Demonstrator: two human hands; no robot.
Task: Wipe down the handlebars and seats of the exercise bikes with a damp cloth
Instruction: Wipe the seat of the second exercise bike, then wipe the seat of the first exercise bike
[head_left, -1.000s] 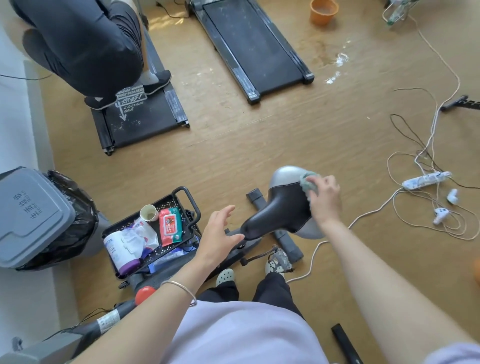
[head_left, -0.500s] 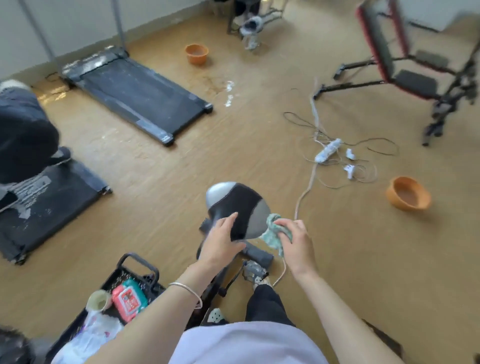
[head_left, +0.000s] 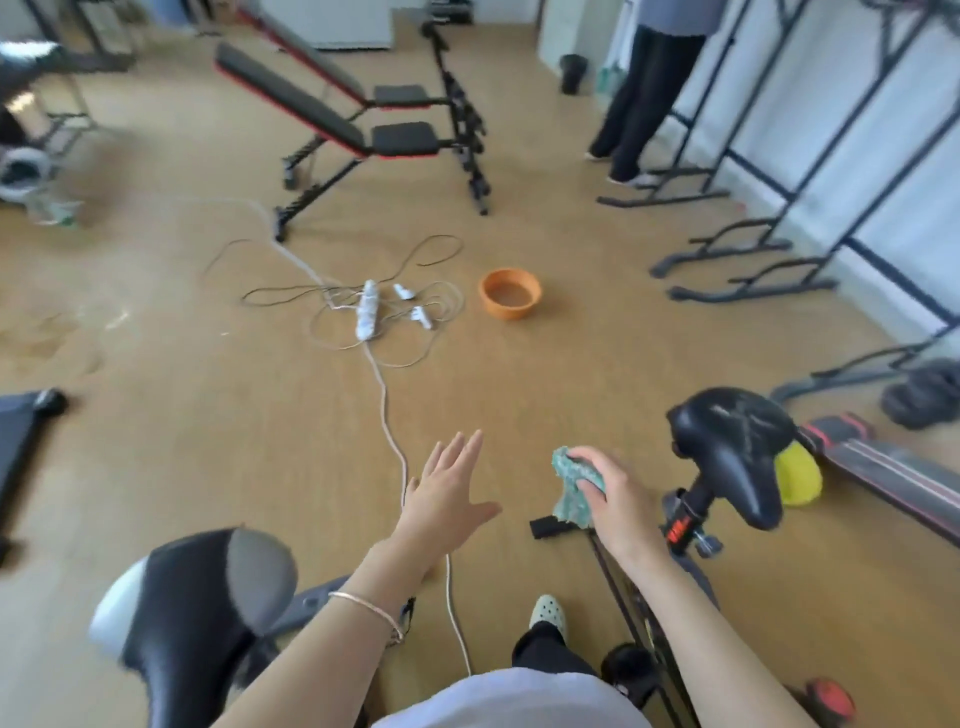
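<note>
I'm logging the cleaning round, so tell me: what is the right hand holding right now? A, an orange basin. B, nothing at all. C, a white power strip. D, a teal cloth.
D: the right hand has its fingers curled round a crumpled teal cloth, held in the air beside the black bike seat without touching it.

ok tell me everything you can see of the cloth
The cloth is teal-green, soft and nubby like terry, crumpled into a wad. The right hand holds it in the air, fingers curled over its top; a loose end hangs below the grip. It is left of the black bike seat, not touching it. Dampness cannot be told.
</note>
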